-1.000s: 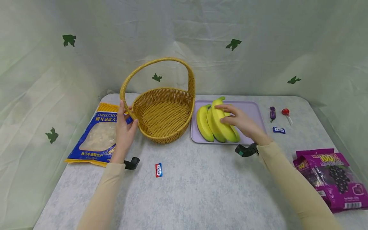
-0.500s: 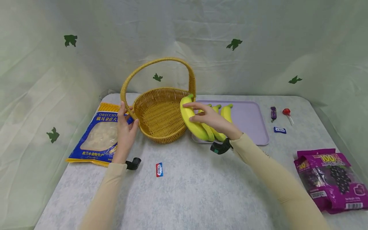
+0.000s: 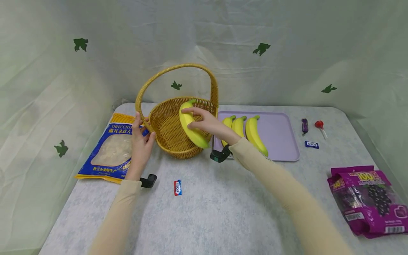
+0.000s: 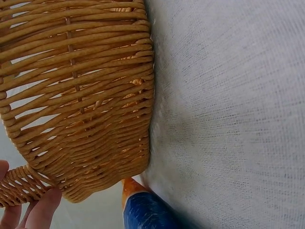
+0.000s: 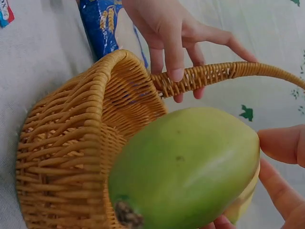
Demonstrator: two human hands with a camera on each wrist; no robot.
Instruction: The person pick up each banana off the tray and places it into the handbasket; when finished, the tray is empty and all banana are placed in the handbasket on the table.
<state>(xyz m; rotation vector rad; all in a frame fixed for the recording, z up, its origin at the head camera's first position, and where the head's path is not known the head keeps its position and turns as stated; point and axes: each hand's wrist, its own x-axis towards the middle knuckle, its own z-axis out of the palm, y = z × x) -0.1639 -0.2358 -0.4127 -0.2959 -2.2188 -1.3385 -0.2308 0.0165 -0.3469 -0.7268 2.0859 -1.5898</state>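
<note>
1. Banana (image 3: 192, 127) is gripped by the right hand (image 3: 208, 124), fingers curled round it, above the basket (image 3: 172, 136).
2. Basket handle base is pinched by the left hand (image 3: 140, 141).
3. Three bananas (image 3: 243, 129) lie on the tray (image 3: 280, 141).

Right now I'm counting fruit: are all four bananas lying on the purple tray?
No: only three bananas lie on the purple tray, while the right hand holds the fourth banana over the basket.

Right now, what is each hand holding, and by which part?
The right hand grips a banana around its middle, above the basket. The left hand holds the basket by the base of its handle.
</note>
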